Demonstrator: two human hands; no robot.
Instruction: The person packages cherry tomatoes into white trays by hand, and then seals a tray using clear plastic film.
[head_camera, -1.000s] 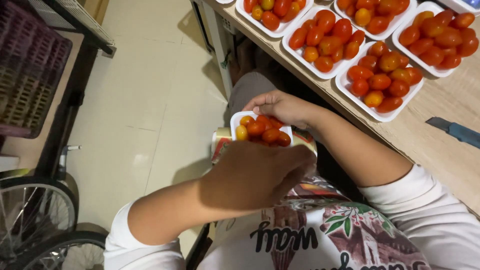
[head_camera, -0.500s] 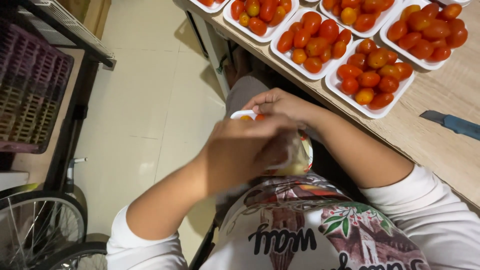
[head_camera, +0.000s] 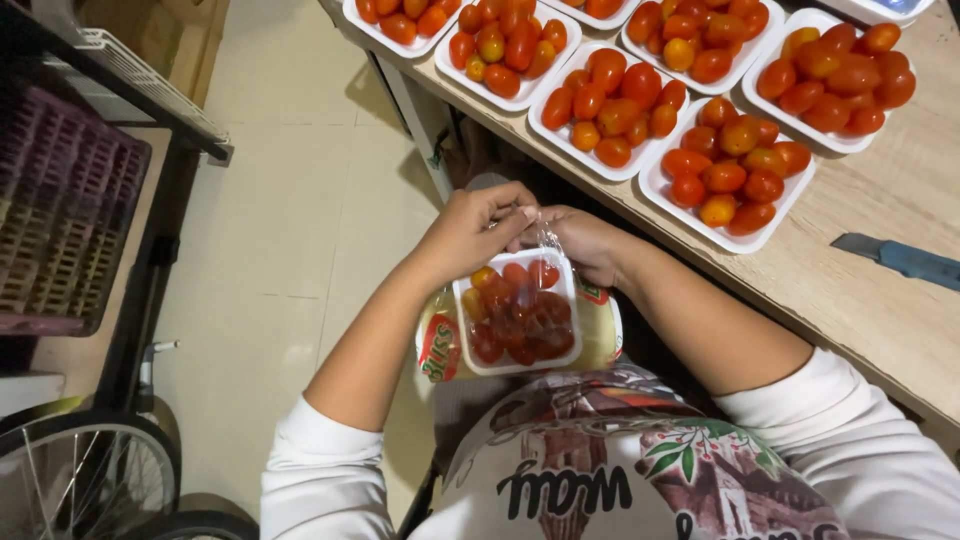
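Small white tray (head_camera: 517, 322) of red and orange cherry tomatoes, sitting in the lap, just below the table edge, sealed inside a clear bag (head_camera: 545, 240) with yellow and red print at the sides. Bag mouth gathered into a twisted peak above the tray's far rim. Left hand (head_camera: 470, 232) clenched on that gathered plastic, fingers curled over, thumb side toward the peak. Right hand (head_camera: 585, 243) meeting it from the other side, fingertips pinching the same twist of plastic. Both wrists low, forearms bare, white sleeves pushed up to the elbows.

Beyond the hands, a wooden table (head_camera: 880, 300) running diagonally across the upper right. Rows of open white trays (head_camera: 727, 165) on it, set edge to edge, each heaped with red and orange tomatoes. A blue-handled knife (head_camera: 895, 256) lying flat on the bare wood, well apart from the hands.

To the left, pale tiled floor (head_camera: 270, 220), a dark rack holding a purple crate (head_camera: 60, 230), and a bicycle wheel (head_camera: 85, 475) at the lower corner.
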